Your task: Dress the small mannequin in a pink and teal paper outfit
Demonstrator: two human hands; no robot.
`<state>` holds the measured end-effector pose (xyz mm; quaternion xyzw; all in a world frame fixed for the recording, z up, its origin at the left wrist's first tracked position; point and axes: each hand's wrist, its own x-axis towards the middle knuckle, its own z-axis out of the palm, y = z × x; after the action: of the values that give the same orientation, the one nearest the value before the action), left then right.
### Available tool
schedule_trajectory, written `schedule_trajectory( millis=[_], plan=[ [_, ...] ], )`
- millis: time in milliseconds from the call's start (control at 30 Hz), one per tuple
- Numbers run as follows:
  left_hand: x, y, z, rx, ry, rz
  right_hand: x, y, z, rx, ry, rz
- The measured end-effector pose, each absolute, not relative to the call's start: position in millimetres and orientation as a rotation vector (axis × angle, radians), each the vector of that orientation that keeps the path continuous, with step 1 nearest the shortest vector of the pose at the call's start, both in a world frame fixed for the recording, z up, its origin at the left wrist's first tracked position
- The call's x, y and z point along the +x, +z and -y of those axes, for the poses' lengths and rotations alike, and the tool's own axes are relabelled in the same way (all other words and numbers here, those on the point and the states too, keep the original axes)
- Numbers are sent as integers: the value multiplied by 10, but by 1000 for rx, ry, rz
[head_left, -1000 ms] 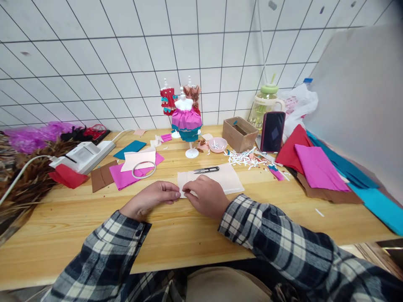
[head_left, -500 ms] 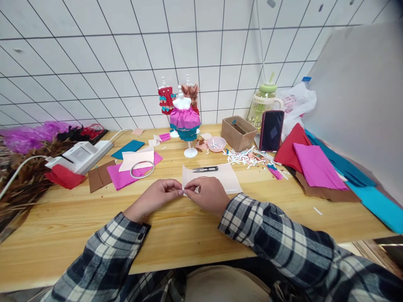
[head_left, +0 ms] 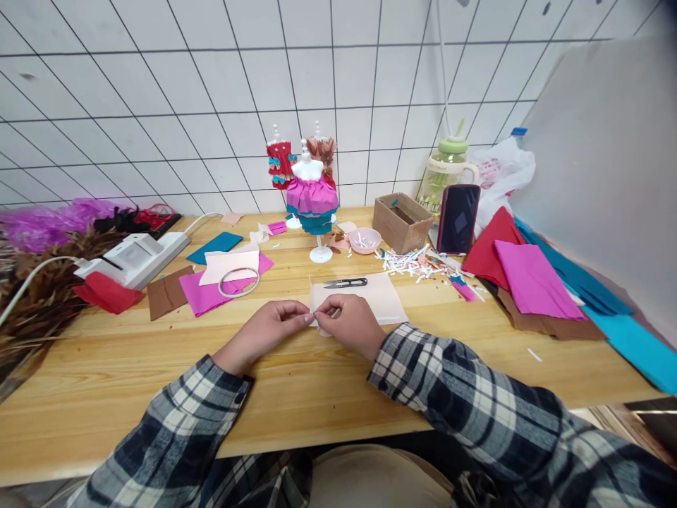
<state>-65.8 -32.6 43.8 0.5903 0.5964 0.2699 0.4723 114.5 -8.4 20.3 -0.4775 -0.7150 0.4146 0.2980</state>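
Note:
My left hand (head_left: 275,330) and my right hand (head_left: 349,323) meet fingertip to fingertip over the near edge of a pale pink crepe paper sheet (head_left: 383,300). Both are closed in a pinch on a small pale strip of crepe paper (head_left: 312,309), mostly hidden by the fingers. Thread snips (head_left: 346,283) with a black handle lie on the sheet just beyond my right hand. Farther back, a small white dress form (head_left: 307,169) wears a magenta and teal paper skirt (head_left: 313,197); two other dressed forms stand behind it.
Left of my hands are a silvery ring (head_left: 239,282), folded crepe papers (head_left: 204,298) and a white power strip (head_left: 132,261). At the right are a pink dish (head_left: 364,240), a cardboard box (head_left: 403,223), paper scraps (head_left: 410,262), a phone (head_left: 459,219), a bottle (head_left: 447,169) and more coloured paper (head_left: 537,282).
My pinched fingertips have shifted slightly to the right and away from me. A bit of pale paper now shows beneath my right fingers. The view has moved a little.

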Motion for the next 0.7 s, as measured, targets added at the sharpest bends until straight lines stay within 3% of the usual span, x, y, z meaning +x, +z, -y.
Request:
schedule_trajectory(
  millis=[367,700],
  plan=[
    [-683,371,309,1371,722,-1542,1146,154,82,-1234,1085,1976],
    [-656,323,275,1375,745,-1581,1189,283,194,-1152,539,2376]
  ],
)
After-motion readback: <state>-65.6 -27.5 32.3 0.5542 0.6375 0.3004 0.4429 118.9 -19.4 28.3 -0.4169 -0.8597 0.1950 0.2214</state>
